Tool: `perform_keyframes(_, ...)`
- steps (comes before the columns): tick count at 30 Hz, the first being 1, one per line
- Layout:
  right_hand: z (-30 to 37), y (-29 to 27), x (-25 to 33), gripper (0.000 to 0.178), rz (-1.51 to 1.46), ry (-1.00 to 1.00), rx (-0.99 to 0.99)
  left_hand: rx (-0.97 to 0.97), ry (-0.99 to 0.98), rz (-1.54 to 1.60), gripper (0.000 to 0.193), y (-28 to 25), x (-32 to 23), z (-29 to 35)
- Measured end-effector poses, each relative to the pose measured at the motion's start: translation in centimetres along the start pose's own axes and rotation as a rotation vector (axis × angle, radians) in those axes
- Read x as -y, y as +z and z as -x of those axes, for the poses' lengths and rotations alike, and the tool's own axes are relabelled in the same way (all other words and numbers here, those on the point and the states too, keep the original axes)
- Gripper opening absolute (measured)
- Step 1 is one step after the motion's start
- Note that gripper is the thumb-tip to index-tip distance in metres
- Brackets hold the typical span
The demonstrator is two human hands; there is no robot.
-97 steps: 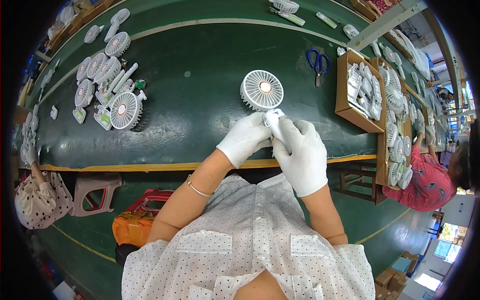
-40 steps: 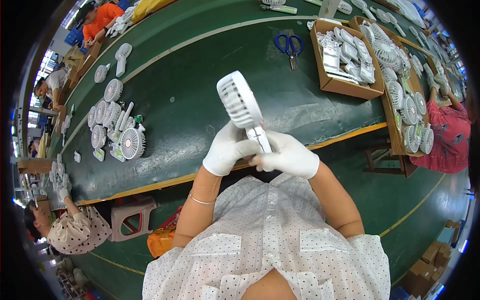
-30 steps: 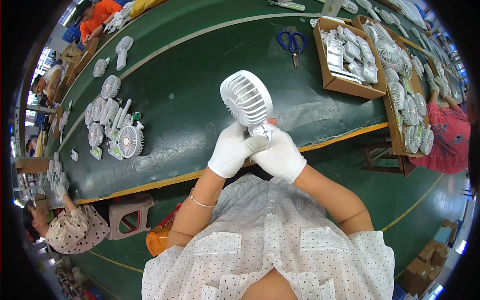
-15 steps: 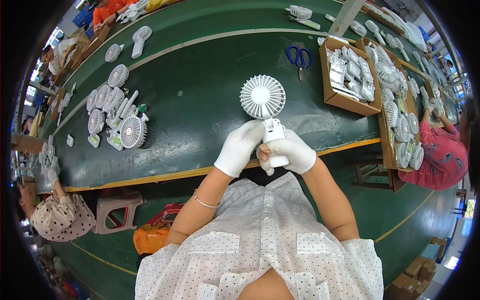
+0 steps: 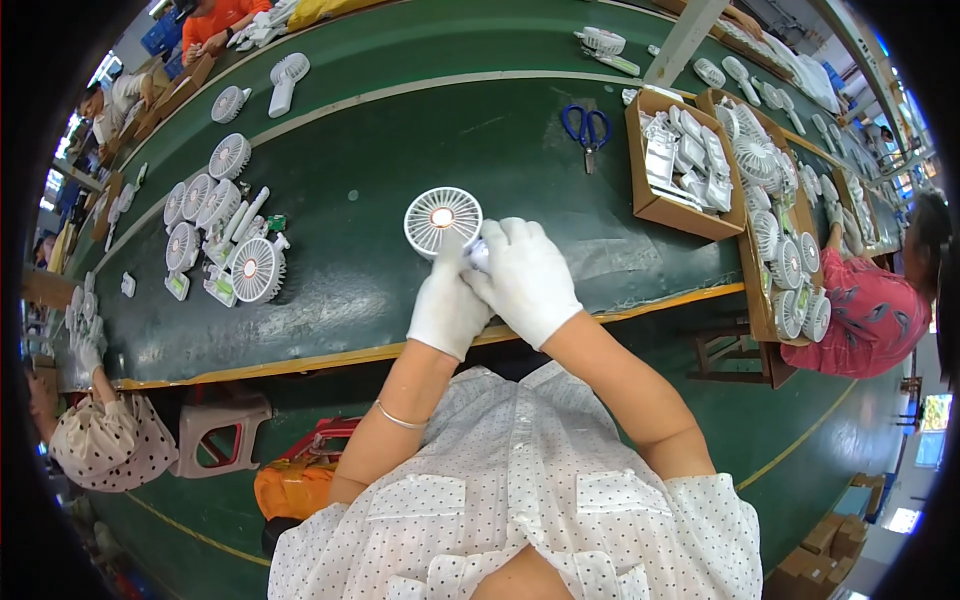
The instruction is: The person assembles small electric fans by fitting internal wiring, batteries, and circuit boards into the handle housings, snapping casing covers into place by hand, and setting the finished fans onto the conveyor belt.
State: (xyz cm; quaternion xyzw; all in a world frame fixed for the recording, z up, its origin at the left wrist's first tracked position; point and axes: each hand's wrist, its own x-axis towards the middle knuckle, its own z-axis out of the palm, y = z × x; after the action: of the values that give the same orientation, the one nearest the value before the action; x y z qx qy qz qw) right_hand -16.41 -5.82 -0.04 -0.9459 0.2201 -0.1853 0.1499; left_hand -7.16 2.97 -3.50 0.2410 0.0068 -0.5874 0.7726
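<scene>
A white handheld fan [image 5: 428,212] lies low over the table in front of me, its round grille facing up with an orange-red centre. My left hand [image 5: 447,308], in a white glove, is closed at the neck just below the grille. From the right, my gloved right hand [image 5: 532,278] is wrapped over the fan's body, fingers bent and pressed near the left hand's fingers. Both hands cover most of the handle, so only a small pale piece of it shows between them.
Several fan heads and handle parts [image 5: 258,270] cluster at the left. Blue-handled scissors [image 5: 588,135] lie beyond my right hand. A cardboard box [image 5: 690,218] of white casings stands at the right, beside a longer box of fans [image 5: 768,255]. Co-workers sit at both sides.
The fan has turned over, from its plain-hub side to the side with the orange-red centre, and moved left and nearer. My right hand has shifted from beneath the handle to over it.
</scene>
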Motion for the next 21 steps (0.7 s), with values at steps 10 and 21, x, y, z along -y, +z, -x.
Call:
perform_keyframes(10, 0.4, -2.9, -2.3, 0.033, -0.202, 0.046, -0.101, -0.067, 0.041, 0.025, 0.046, -0.6, -0.9, -0.1)
perform_keyframes(21, -0.4, -3.3, -3.2, 0.020, -0.248, -0.339, 0.079, -0.074, -0.115, -0.190, 0.046, 0.2, -1.7, 0.6)
